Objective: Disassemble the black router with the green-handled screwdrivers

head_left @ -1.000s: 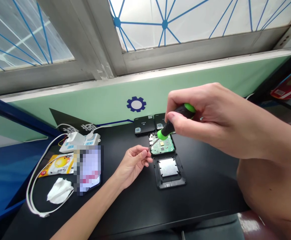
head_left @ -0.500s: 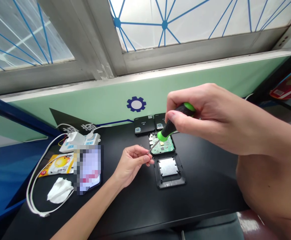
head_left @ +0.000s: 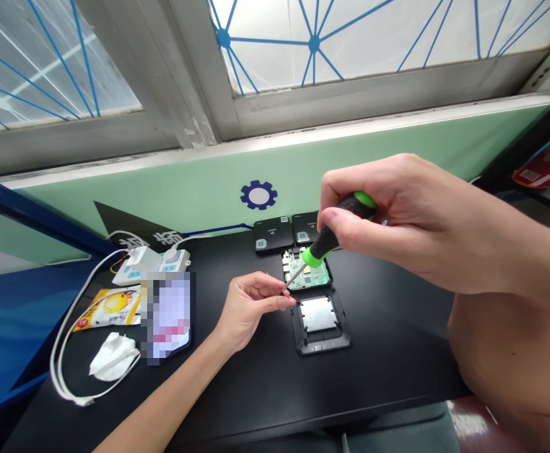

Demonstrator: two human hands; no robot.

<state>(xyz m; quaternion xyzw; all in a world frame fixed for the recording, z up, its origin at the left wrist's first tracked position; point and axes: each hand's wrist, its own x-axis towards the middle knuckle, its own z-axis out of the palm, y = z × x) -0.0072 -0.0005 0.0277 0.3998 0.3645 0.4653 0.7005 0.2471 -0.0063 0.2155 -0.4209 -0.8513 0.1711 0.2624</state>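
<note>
My right hand [head_left: 374, 220] is wrapped around the black and green handle of a screwdriver [head_left: 319, 245], its shaft slanting down to the left. The tip ends between the thumb and fingers of my left hand [head_left: 251, 305]. There the left thumb is stretched out, with a small gap to the curled fingers. Any screw at the tip is too small to make out. Just behind lies an opened black device case with a green circuit board [head_left: 319, 274]. In front of it, the black cover [head_left: 325, 345] lies flat, a silver metal plate [head_left: 319, 314] at its centre.
Two closed black boxes [head_left: 274, 234] stand against the wall. On the left are a white power strip [head_left: 155, 267] with cables, a yellow snack packet [head_left: 112, 307], a crumpled tissue [head_left: 114, 357] and a blurred phone [head_left: 170, 321]. The black table [head_left: 256, 396] ends at a front edge.
My left thumb has straightened, and its tip has moved apart from the fingers around the screwdriver tip. My right hand and the screwdriver have shifted slightly to the right.
</note>
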